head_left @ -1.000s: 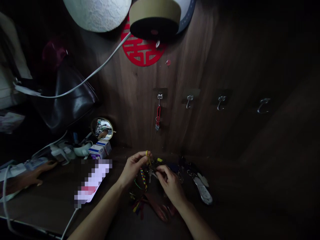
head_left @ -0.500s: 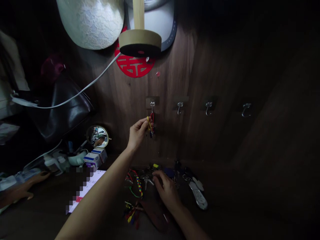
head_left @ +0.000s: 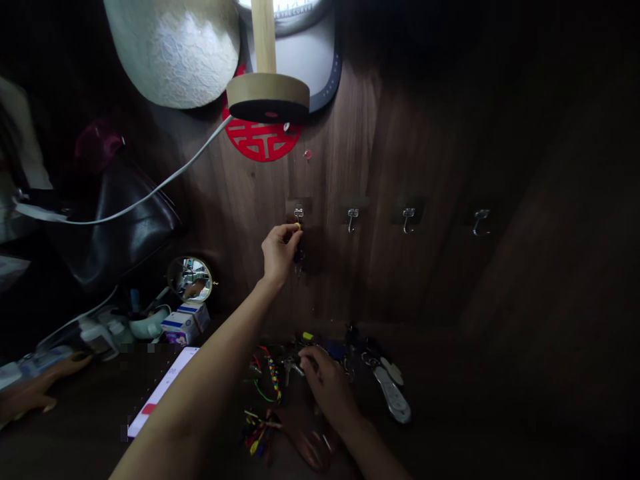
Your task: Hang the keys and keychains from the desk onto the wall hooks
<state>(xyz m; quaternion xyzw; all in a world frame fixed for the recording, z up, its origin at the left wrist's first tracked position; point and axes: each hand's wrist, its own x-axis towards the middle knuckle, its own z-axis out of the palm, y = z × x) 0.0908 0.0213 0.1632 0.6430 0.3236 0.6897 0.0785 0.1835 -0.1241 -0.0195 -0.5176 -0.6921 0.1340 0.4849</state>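
Observation:
My left hand (head_left: 280, 252) pinches the yellow loop (head_left: 299, 227) of a keychain between thumb and forefinger. It is right at the leftmost metal hook (head_left: 299, 213) on the wooden wall; whether the loop is over the hook is hidden by my fingers. Dark keychain parts (head_left: 299, 259) dangle below the fingertips. Lower down, my right hand (head_left: 329, 385) rests over the pile of keys (head_left: 291, 364), its fingers loosely curved and apart. Beside it lie a braided multicoloured cord (head_left: 275, 377), a brown strap (head_left: 300, 437) with coloured tassels (head_left: 256, 440), and a silver key fob (head_left: 393, 395).
Three more hooks (head_left: 353, 215) run along the wall to the right. Overhead hangs a round wooden lamp base (head_left: 269, 97) with a white cable (head_left: 165, 182). A phone (head_left: 167, 387), small boxes (head_left: 181, 324), a round mirror (head_left: 191, 280) and a wooden hand model (head_left: 47, 383) stand at left.
My left hand has lifted the yellow loop up to the leftmost hook. My right hand stays low by the keys, slightly shifted. The whole view has moved a little.

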